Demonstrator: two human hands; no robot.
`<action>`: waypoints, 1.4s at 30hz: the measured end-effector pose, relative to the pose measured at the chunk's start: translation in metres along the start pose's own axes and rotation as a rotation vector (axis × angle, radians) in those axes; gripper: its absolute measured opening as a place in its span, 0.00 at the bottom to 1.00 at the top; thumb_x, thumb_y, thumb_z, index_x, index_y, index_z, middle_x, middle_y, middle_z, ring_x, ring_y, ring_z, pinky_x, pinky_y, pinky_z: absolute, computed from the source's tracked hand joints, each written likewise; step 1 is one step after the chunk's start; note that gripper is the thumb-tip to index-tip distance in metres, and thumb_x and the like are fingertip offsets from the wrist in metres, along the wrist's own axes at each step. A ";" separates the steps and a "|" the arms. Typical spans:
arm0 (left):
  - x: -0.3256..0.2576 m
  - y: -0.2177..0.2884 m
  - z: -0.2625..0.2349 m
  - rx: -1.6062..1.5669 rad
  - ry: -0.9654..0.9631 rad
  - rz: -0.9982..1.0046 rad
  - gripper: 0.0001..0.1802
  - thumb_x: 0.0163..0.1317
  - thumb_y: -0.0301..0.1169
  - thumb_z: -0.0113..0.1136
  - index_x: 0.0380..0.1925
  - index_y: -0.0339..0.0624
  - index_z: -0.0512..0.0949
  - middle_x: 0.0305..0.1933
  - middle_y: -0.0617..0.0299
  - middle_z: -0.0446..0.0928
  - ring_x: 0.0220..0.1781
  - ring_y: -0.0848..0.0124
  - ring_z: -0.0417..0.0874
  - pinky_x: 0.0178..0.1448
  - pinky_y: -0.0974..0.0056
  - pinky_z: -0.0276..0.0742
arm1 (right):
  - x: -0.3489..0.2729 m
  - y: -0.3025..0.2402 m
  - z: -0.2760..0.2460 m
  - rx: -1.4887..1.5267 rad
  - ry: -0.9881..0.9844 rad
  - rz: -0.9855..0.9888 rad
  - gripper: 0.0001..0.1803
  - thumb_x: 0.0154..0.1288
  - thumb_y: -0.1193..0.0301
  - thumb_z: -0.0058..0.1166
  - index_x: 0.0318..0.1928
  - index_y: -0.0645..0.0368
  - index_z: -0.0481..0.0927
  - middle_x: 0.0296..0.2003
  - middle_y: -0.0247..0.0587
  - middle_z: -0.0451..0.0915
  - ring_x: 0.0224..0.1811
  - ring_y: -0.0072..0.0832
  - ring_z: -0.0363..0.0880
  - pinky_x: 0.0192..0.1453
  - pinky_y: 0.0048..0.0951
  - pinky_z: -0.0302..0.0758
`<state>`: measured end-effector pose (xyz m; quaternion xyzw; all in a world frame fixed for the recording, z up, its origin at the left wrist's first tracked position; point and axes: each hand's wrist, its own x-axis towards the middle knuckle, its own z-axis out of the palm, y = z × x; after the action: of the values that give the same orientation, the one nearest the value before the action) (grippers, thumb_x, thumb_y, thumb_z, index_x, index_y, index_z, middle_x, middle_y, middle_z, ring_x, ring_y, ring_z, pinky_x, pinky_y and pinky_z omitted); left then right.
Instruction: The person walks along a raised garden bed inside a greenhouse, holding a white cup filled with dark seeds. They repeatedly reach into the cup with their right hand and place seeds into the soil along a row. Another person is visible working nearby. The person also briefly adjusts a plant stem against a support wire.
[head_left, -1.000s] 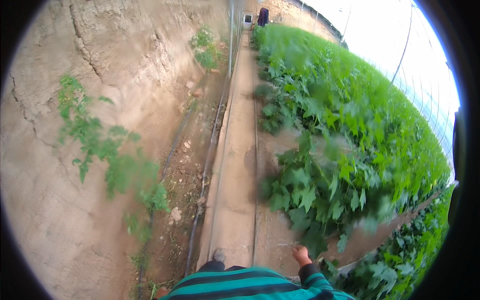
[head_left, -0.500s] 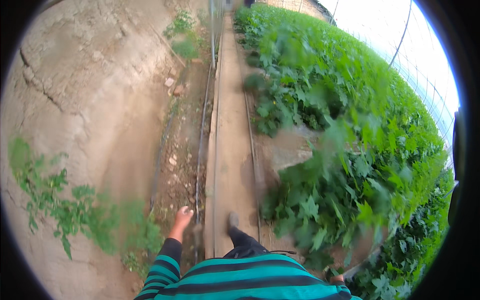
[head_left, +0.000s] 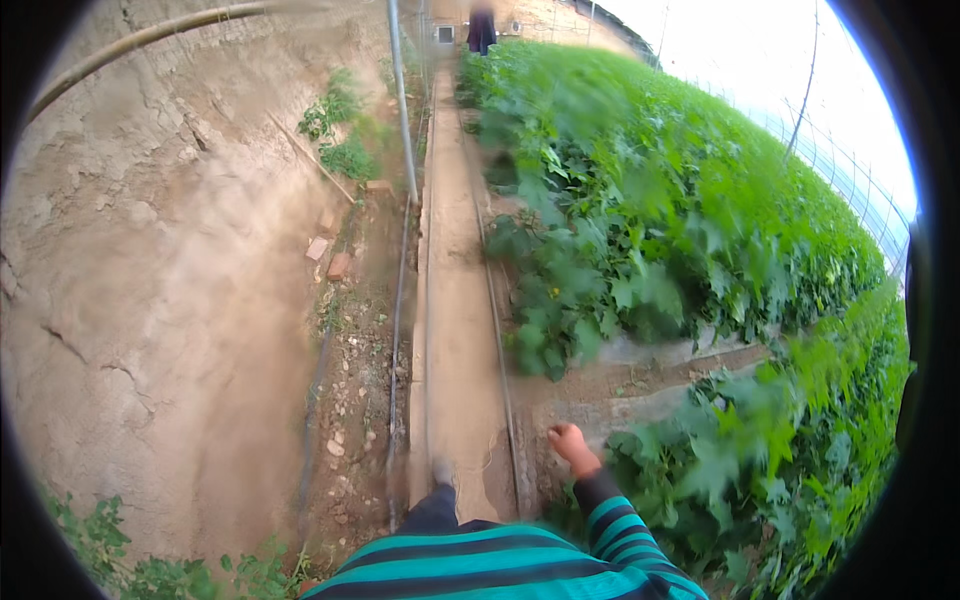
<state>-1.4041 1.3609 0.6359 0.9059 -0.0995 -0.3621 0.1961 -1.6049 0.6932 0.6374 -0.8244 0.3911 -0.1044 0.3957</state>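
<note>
My right hand [head_left: 572,447] is held forward over the right edge of the path, its fingers curled into a loose fist. Nothing shows in it, and it touches nothing. Its striped sleeve [head_left: 622,528] passes close by the broad green leaves [head_left: 690,470] of the crop. Of my left arm almost nothing shows; a small skin-coloured patch by my left side at the bottom rim may be part of my left hand, and its fingers cannot be made out. One shoe [head_left: 442,470] is on the narrow path [head_left: 465,350], blurred by motion.
A cracked earthen wall [head_left: 170,300] rises on the left, with a metal post [head_left: 402,110] beside the path. Dark hoses [head_left: 397,370] run along it, near loose bricks [head_left: 339,266]. Dense leafy rows [head_left: 640,230] fill the right. Far ahead stands a person in dark clothes [head_left: 482,30].
My right hand has swung forward from beside my body, while my left has swung back to the rim. The post and bricks have come nearer, and the view has tilted up.
</note>
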 end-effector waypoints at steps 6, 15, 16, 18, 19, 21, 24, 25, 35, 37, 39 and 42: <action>0.158 0.030 -0.030 0.058 0.004 -0.091 0.16 0.55 0.38 0.57 0.37 0.37 0.76 0.36 0.47 0.79 0.41 0.52 0.79 0.45 0.51 0.73 | 0.201 -0.041 0.000 -0.142 0.045 -0.018 0.11 0.60 0.68 0.54 0.35 0.64 0.82 0.23 0.44 0.81 0.25 0.31 0.82 0.32 0.31 0.77; 0.512 0.396 -0.133 -0.651 -0.074 -0.057 0.27 0.61 0.42 0.58 0.55 0.37 0.70 0.50 0.57 0.75 0.47 0.63 0.77 0.42 0.54 0.76 | 0.240 0.099 -0.119 -1.104 -0.455 0.416 0.15 0.57 0.58 0.50 0.29 0.54 0.85 0.30 0.44 0.83 0.38 0.38 0.82 0.40 0.37 0.75; 0.554 0.454 -0.142 -0.676 0.048 0.063 0.23 0.59 0.41 0.60 0.48 0.36 0.75 0.31 0.61 0.77 0.26 0.73 0.75 0.26 0.64 0.73 | 0.240 0.106 -0.122 -1.348 -0.594 0.353 0.14 0.57 0.57 0.48 0.34 0.44 0.85 0.35 0.32 0.83 0.39 0.30 0.82 0.34 0.35 0.71; 0.635 0.548 -0.161 -0.736 0.051 0.193 0.25 0.57 0.41 0.61 0.50 0.35 0.75 0.41 0.55 0.80 0.35 0.68 0.81 0.37 0.62 0.78 | 0.263 0.116 -0.130 -1.225 -0.770 0.426 0.16 0.58 0.56 0.46 0.36 0.47 0.85 0.40 0.39 0.83 0.41 0.35 0.82 0.39 0.37 0.73; 0.667 0.580 -0.171 -0.665 0.085 0.255 0.25 0.58 0.40 0.61 0.50 0.35 0.74 0.43 0.53 0.80 0.39 0.66 0.81 0.41 0.62 0.77 | 0.285 0.119 -0.127 -1.093 -0.672 0.631 0.18 0.59 0.56 0.45 0.42 0.48 0.84 0.48 0.42 0.81 0.50 0.36 0.79 0.50 0.38 0.73; 0.742 0.650 -0.186 -0.559 0.137 0.330 0.26 0.58 0.40 0.61 0.51 0.34 0.74 0.46 0.49 0.80 0.46 0.62 0.81 0.50 0.60 0.76 | 0.354 0.124 -0.112 -1.033 -0.687 0.584 0.19 0.60 0.58 0.45 0.44 0.49 0.83 0.51 0.42 0.78 0.54 0.41 0.75 0.55 0.41 0.69; 0.797 0.701 -0.210 -0.419 0.159 0.444 0.26 0.58 0.41 0.60 0.52 0.33 0.74 0.48 0.46 0.79 0.50 0.60 0.80 0.54 0.59 0.75 | 0.499 0.114 -0.096 -0.960 -0.695 0.499 0.19 0.61 0.61 0.45 0.48 0.52 0.82 0.56 0.43 0.75 0.61 0.48 0.69 0.62 0.44 0.64; 0.802 0.705 -0.219 -0.435 0.125 0.324 0.23 0.57 0.39 0.60 0.47 0.33 0.76 0.45 0.44 0.79 0.49 0.59 0.80 0.52 0.58 0.74 | 0.559 0.104 -0.083 -1.080 -0.569 0.194 0.15 0.61 0.62 0.45 0.40 0.51 0.83 0.44 0.42 0.79 0.51 0.45 0.74 0.53 0.44 0.69; 0.887 0.690 -0.337 0.073 -0.070 -0.053 0.21 0.58 0.42 0.54 0.40 0.34 0.78 0.45 0.44 0.79 0.49 0.50 0.79 0.52 0.50 0.72 | 1.240 -0.138 -0.055 0.151 0.052 0.105 0.13 0.57 0.64 0.53 0.32 0.63 0.82 0.27 0.52 0.81 0.29 0.38 0.82 0.37 0.35 0.77; 0.938 0.703 -0.349 0.115 -0.085 -0.136 0.21 0.59 0.43 0.54 0.41 0.34 0.78 0.46 0.44 0.79 0.50 0.50 0.78 0.53 0.50 0.71 | 1.331 -0.183 -0.064 0.409 0.105 0.038 0.12 0.59 0.68 0.53 0.34 0.66 0.81 0.25 0.44 0.81 0.26 0.28 0.80 0.33 0.30 0.76; 1.001 0.727 -0.371 0.180 -0.103 -0.144 0.22 0.59 0.43 0.53 0.42 0.35 0.78 0.47 0.43 0.78 0.52 0.49 0.78 0.54 0.50 0.71 | 1.404 -0.216 -0.074 0.333 0.131 -0.016 0.12 0.59 0.68 0.53 0.37 0.67 0.80 0.24 0.41 0.81 0.25 0.25 0.80 0.33 0.29 0.76; 1.107 0.794 -0.413 0.403 -0.115 0.079 0.22 0.59 0.43 0.52 0.44 0.35 0.78 0.48 0.43 0.78 0.53 0.49 0.77 0.55 0.50 0.71 | 1.454 -0.211 -0.086 0.208 0.005 0.148 0.13 0.57 0.66 0.54 0.31 0.65 0.82 0.22 0.42 0.81 0.23 0.28 0.80 0.32 0.30 0.77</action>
<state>-0.3533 0.4039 0.5650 0.9001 -0.2162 -0.3779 0.0192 -0.5505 -0.3337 0.6497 -0.7477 0.4387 -0.1170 0.4846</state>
